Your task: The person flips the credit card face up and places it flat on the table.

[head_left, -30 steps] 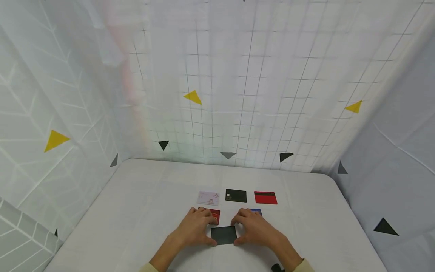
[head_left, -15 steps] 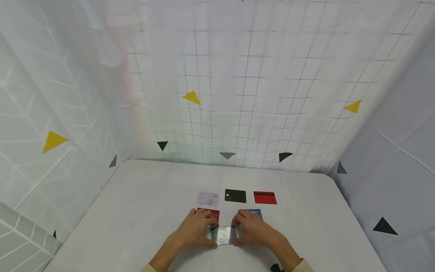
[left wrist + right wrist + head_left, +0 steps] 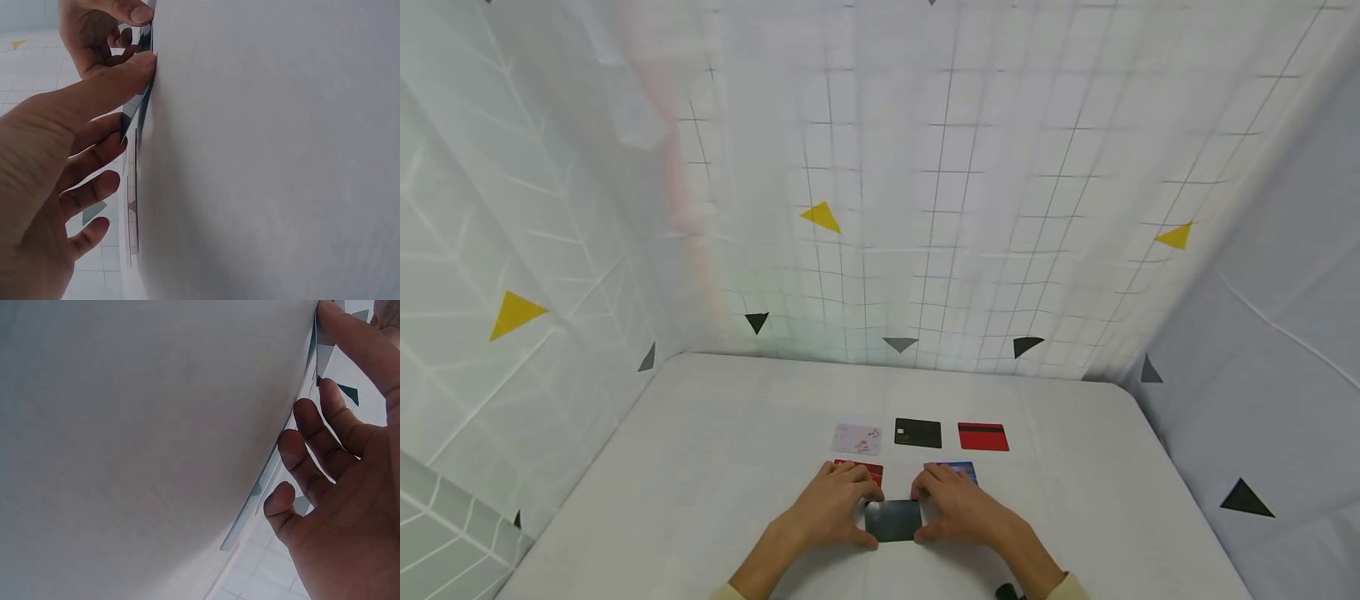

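Note:
A plain dark card (image 3: 892, 521) is held between both hands near the front of the white table. My left hand (image 3: 832, 503) pinches its left end, thumb at the near corner and forefinger at the far one. At the opposite end my right hand (image 3: 964, 503) grips in the same way. In the left wrist view the card (image 3: 129, 112) slants, its far edge raised off the tabletop. The other fingers of each hand are spread loosely. Behind the left fingers lies a red card (image 3: 872, 472); a blue card (image 3: 962, 468) is partly hidden behind the right fingers.
Farther back lies a row of cards: a pale pink patterned one (image 3: 857, 439), a black VIP one (image 3: 918, 433) and a red one with a dark stripe (image 3: 983, 437). A small black object (image 3: 1006, 592) sits by the right wrist. White curtains (image 3: 880, 183) surround the white table (image 3: 737, 433).
The card's face went from dark to bright glare and back to dark with a faint sheen, as its tilt shifted. Both hands keep their grip in nearly the same place.

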### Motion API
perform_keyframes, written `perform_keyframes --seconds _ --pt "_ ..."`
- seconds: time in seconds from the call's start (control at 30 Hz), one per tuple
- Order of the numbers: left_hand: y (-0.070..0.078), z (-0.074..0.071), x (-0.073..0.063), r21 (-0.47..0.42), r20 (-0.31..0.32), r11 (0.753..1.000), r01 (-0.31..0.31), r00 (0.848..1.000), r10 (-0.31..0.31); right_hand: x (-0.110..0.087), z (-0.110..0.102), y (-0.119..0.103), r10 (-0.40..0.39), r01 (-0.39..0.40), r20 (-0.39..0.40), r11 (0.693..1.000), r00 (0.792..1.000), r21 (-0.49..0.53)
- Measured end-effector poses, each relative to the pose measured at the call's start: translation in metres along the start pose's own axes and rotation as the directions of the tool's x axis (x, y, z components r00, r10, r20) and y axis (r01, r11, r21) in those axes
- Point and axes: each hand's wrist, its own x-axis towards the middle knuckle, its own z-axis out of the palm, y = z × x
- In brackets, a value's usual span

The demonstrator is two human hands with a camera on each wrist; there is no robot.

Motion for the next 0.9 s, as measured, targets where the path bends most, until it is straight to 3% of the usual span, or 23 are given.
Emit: perform_keyframes --seconds 0.6,0.9 --pt "-0.0012 0.0006 0.0004 0.009 -0.002 1.0 -0.014 1.0 0.014 -0.0004 0.0008 0.0011 0.011 -0.011 -0.007 1.0 1.0 -0.02" --pt "-0.0025 -0.0001 0.0015 0.05 -0.039 0.998 -0.036 0.999 0.038 -0.0008 0.0002 0.0015 0.001 -0.001 -0.007 1.0 1.0 -0.031"
